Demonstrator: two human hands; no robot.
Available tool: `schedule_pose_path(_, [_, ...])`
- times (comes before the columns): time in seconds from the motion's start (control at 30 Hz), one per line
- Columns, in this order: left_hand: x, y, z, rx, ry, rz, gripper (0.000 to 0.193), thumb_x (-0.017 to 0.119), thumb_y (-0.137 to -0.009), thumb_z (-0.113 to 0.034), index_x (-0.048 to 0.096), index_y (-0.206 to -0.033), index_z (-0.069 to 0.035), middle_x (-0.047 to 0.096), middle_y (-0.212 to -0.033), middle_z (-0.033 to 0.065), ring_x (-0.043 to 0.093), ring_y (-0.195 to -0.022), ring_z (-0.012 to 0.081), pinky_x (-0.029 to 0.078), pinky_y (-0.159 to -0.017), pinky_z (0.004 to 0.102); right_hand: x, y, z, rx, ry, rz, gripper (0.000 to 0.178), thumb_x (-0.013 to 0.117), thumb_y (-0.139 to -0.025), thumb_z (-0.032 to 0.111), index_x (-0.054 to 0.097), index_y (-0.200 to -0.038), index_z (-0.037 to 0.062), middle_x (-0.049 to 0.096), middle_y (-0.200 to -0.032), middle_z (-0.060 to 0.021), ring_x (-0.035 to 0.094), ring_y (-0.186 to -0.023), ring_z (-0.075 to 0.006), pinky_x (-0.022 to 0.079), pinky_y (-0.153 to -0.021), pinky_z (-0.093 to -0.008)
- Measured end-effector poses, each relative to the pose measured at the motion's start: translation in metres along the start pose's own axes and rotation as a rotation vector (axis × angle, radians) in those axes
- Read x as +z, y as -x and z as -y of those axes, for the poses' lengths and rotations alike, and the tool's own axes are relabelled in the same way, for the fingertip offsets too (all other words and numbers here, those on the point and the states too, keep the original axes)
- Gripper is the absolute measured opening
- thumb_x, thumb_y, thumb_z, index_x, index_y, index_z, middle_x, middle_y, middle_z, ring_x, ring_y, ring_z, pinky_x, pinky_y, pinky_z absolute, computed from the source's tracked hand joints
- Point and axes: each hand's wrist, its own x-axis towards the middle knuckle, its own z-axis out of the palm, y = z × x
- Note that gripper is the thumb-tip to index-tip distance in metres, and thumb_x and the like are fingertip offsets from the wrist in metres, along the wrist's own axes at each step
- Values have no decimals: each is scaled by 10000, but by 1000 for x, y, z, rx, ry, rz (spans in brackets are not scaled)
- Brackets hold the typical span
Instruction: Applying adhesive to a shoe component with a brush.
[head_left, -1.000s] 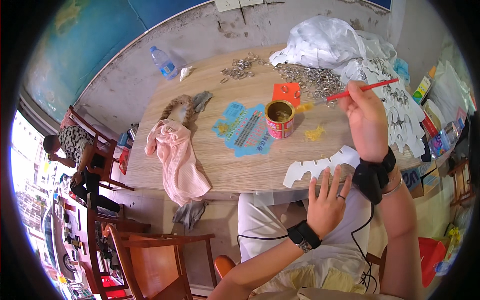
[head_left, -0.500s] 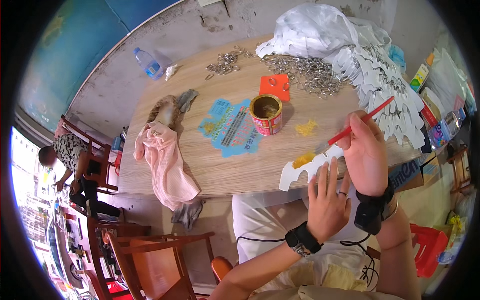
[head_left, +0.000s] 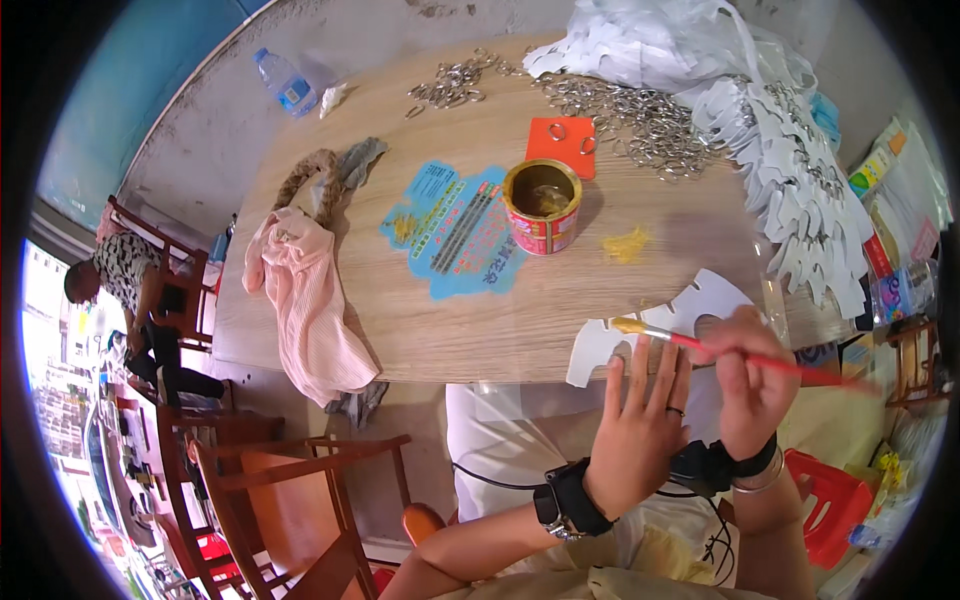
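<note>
My right hand [head_left: 752, 385] is closed around the red handle of a paintbrush [head_left: 770, 363]. Its bristles, coated in yellow paste, are over a white scalloped cut-out piece [head_left: 712, 297] at the table's front edge. The brush lies nearly level, handle end toward the right and slightly blurred. My left hand [head_left: 640, 425] has its fingers stretched out flat, their tips on the near edge of that piece. Farther back stands an open pink tin [head_left: 545, 232] with a yellowish-brown rim and something pale inside. Between tin and piece is a smear of yellow paste [head_left: 627, 244] on the tabletop.
Behind the tin, metal rings [head_left: 650, 130] lie heaped beside a red card [head_left: 562, 147]. Many white cut-outs [head_left: 800, 190] with rings overlap at the right. A blue printed sheet [head_left: 455, 235], pink cloth [head_left: 305, 300] and water bottle [head_left: 285, 82] are leftward. Another person [head_left: 125, 280] sits far left.
My right hand has come down and turned, bringing the brush from a steep slant to nearly level. More of the white piece's right part shows. The whole view has shifted slightly.
</note>
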Motion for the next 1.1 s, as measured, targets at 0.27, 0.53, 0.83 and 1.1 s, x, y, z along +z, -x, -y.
schedule_pose_path(0.27, [15,3,-5,-13,-223,-67,644,473,-854,-289,362,-1438,-42,321,-1512,132,310,-1384,317,225,-1115,498,-1,4,-5,-153,171,95,134,611,-891,191,632,-923,62,644,-753,-52,576,-626,-206,383,-653,-354])
schedule_pose_path(0.53, [18,2,-4,-47,-370,-43,591,476,-840,-323,423,-1410,-173,330,-1514,2,299,-1401,220,240,-1045,616,-3,-9,-13,-238,309,330,203,621,-919,310,642,-973,115,664,-822,-9,626,-691,-176,404,-667,-343])
schedule_pose_path(0.83, [31,1,6,6,-514,-84,530,432,-893,-340,415,-1416,-256,372,-1482,-64,341,-1380,147,217,-991,637,5,-9,-11,-189,382,422,247,662,-866,360,609,-1007,164,655,-872,50,615,-718,-121,398,-716,-327])
schedule_pose_path(1.1, [32,1,6,7,-599,-94,497,386,-943,-369,400,-1431,-272,398,-1456,-88,369,-1351,91,205,-981,637,8,-13,-11,-160,372,468,270,690,-844,339,607,-1014,145,657,-859,46,631,-727,-121,393,-725,-319])
